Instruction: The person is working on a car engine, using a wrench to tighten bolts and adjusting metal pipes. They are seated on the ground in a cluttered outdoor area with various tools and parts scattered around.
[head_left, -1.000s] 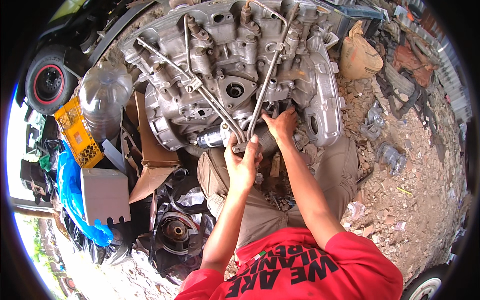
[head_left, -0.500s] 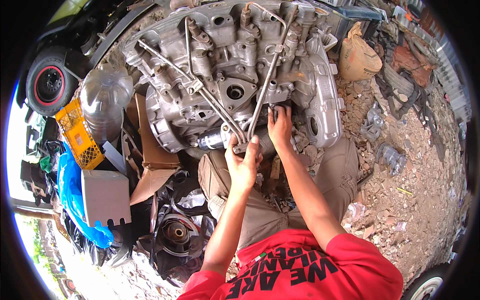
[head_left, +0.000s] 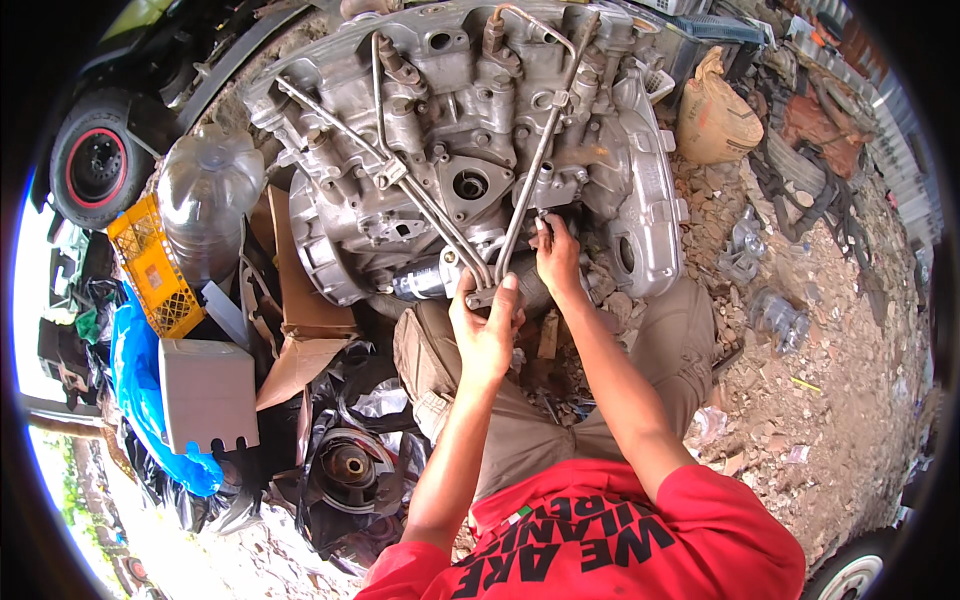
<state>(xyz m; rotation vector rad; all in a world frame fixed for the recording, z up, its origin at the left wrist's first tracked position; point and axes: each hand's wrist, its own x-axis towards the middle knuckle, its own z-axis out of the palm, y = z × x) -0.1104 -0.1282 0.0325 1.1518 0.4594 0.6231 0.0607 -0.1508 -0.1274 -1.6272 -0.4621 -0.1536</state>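
Note:
A large grey metal engine (head_left: 445, 130) lies before my knees, with thin metal fuel pipes (head_left: 519, 209) running across it. My left hand (head_left: 487, 325) is closed round the gathered lower ends of these pipes, thumb on one side and fingers on the other. To its right, my right hand (head_left: 558, 255) is pinched beside a small fitting below the engine's outlet stub (head_left: 545, 172). What lies between those fingertips is too small to make out. A triangular flange (head_left: 470, 183) with a round hole sits above and between my hands. Under the pipes is a dark cylinder (head_left: 420, 282) with a pale label.
On the left stand a clear plastic bottle (head_left: 211, 190), a yellow crate (head_left: 157, 270), a cardboard box (head_left: 300, 350) and a grey box (head_left: 208, 392). A round metal part (head_left: 350, 466) lies on black plastic. Rubble (head_left: 790, 440) covers the right side, with a tan sack (head_left: 716, 115) behind.
My right hand's fingers have drawn in and shifted slightly at the fitting. My left hand stays on the pipe ends.

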